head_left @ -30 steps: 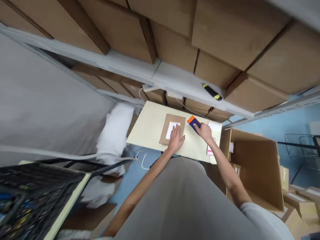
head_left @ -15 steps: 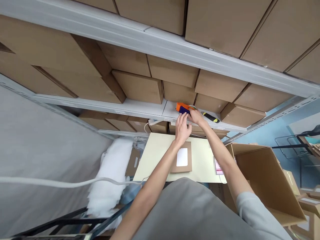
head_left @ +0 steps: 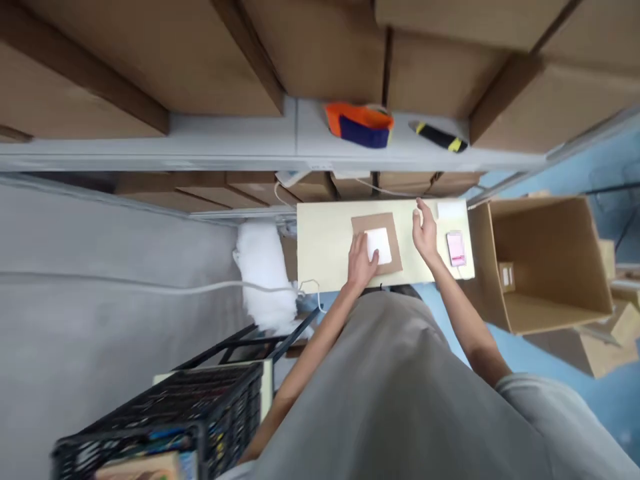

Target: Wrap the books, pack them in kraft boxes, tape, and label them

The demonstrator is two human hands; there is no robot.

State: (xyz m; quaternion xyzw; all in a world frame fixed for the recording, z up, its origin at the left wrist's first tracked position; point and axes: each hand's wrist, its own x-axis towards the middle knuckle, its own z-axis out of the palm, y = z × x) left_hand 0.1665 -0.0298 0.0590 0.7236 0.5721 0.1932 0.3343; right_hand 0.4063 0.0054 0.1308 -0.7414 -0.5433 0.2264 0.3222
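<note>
A flat brown cardboard box (head_left: pixel 395 263) with a white label (head_left: pixel 379 245) lies on the pale yellow table (head_left: pixel 325 230). My left hand (head_left: pixel 362 262) rests on its left side, fingers stretched out and thumb spread at the label's lower edge. Over the table, right of the box and apart from it, is my right hand (head_left: pixel 425 231), open with nothing in it. Above, on the shelf, lie an orange and dark-blue object (head_left: pixel 361 125) of a kind I cannot make out and a black and yellow utility knife (head_left: pixel 441 137). Neither hand touches these.
A phone (head_left: pixel 456 249) with a pink screen and a white stack (head_left: pixel 451 210) lie at the table's right end. Beyond stands a large open carton (head_left: pixel 550 247). White wrapping (head_left: pixel 265 273) and a black crate (head_left: pixel 165 407) are left. Cardboard boxes (head_left: pixel 320 60) fill the shelves.
Both hands have left the orange and dark-blue object, which stays on the shelf. My left hand has come down onto the box; my right hand has moved down over the table. The view has tilted downward.
</note>
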